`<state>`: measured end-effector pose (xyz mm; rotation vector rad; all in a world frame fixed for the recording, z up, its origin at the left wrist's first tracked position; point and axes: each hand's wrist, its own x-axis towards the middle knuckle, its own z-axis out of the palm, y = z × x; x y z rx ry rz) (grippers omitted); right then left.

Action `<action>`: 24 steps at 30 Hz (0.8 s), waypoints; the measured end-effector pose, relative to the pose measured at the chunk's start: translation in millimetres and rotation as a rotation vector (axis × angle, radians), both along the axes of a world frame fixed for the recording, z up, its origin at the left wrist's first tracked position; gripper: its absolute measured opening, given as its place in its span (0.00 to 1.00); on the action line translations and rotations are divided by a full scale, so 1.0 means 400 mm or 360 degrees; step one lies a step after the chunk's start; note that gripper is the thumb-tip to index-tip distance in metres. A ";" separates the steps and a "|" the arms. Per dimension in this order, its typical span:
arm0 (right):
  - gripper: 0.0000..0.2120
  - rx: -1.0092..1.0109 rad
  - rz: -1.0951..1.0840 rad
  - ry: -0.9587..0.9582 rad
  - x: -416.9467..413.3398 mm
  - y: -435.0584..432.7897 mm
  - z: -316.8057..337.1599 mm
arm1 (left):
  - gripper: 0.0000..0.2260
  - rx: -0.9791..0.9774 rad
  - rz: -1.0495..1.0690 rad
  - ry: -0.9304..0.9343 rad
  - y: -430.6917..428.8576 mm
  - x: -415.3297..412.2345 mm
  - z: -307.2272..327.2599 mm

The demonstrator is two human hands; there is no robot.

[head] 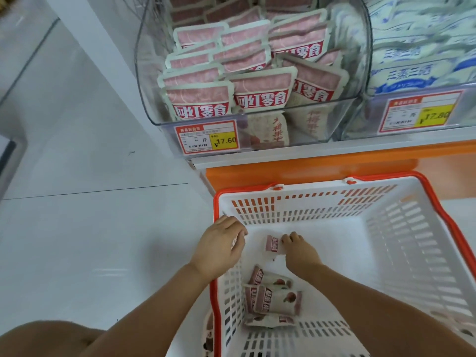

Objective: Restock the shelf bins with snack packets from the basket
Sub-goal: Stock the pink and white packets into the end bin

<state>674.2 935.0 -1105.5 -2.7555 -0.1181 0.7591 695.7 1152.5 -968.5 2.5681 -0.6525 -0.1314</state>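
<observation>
White floor (103, 215), basket (412, 228) below bin (150, 99). Packet (272, 244) lay 9 o'clock of right hand (300, 252), pinched by fingertips (285, 238); left hand (219, 244) curled, hold unclear.

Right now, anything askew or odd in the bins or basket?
Minor only: in the left clear bin, the right-hand pink packets lean crooked against the straight rows beside them. No spill or damage visible.

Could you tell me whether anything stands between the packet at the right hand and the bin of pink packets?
Nothing visible does. The right hand pinches the packet in the basket, which is open above, and the bin has an uncovered opening, though nearly full.
</observation>
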 end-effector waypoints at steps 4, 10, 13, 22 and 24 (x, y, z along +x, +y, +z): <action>0.15 0.0211 -0.0684 0.0339 -0.027 -0.039 0.018 | 0.16 0.0072 -0.0032 -0.0054 -0.003 -0.003 0.007; 0.14 0.1518 -0.1532 0.0854 -0.086 -0.097 0.099 | 0.12 0.0236 0.0043 0.0168 -0.041 0.001 0.033; 0.20 0.2153 -0.1387 0.0918 -0.070 -0.096 0.229 | 0.13 0.0140 0.0111 0.0660 -0.075 0.003 0.067; 0.17 0.1865 -0.0741 0.0069 -0.012 -0.103 0.688 | 0.07 -0.0308 0.0019 0.0803 -0.161 0.011 0.329; 0.13 0.1673 -0.0604 -0.0191 -0.016 -0.124 0.801 | 0.08 -0.0335 -0.0052 0.0644 -0.161 0.009 0.403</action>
